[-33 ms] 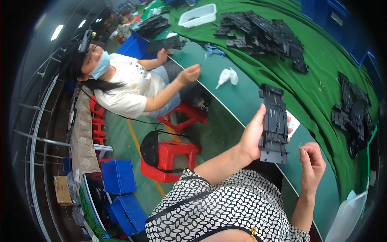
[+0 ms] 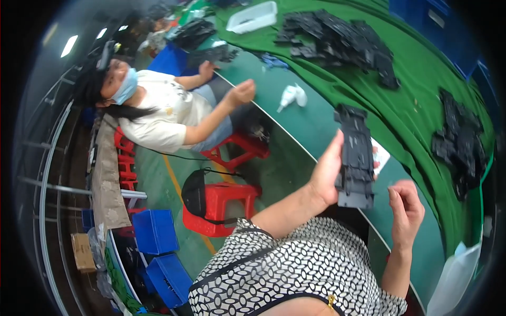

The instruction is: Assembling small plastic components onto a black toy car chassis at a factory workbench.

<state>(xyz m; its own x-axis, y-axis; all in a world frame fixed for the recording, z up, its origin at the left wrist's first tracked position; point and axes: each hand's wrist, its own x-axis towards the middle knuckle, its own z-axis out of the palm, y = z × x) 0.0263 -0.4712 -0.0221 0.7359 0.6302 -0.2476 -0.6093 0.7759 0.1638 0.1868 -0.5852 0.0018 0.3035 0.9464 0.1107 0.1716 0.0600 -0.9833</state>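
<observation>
A long black plastic part (image 2: 355, 158) with ribs and clips stands roughly upright in my left hand (image 2: 328, 171). My thumb lies along its left edge, and fingertips show past its right edge. To the right of the part, apart from it, my right hand (image 2: 407, 210) is raised with thumb and forefinger pinched together. Something thin and pale may be at those fingertips, too small and blurred to name. Behind the black part, a white card or sheet (image 2: 382, 157) lies partly hidden on the green tabletop (image 2: 316, 124).
White squeeze bottles (image 2: 291, 98) lie on the table. Piles of black parts (image 2: 337, 42) rest on green cloth (image 2: 411, 60), near a white tray (image 2: 253, 18). A masked person (image 2: 163, 105) sits at left. Red stools (image 2: 226, 203) and blue bins (image 2: 155, 231) are on the floor.
The whole view has shifted slightly, so the table and the seated person appear a little further left and up. My grip on the black part and my right hand's pinch look the same.
</observation>
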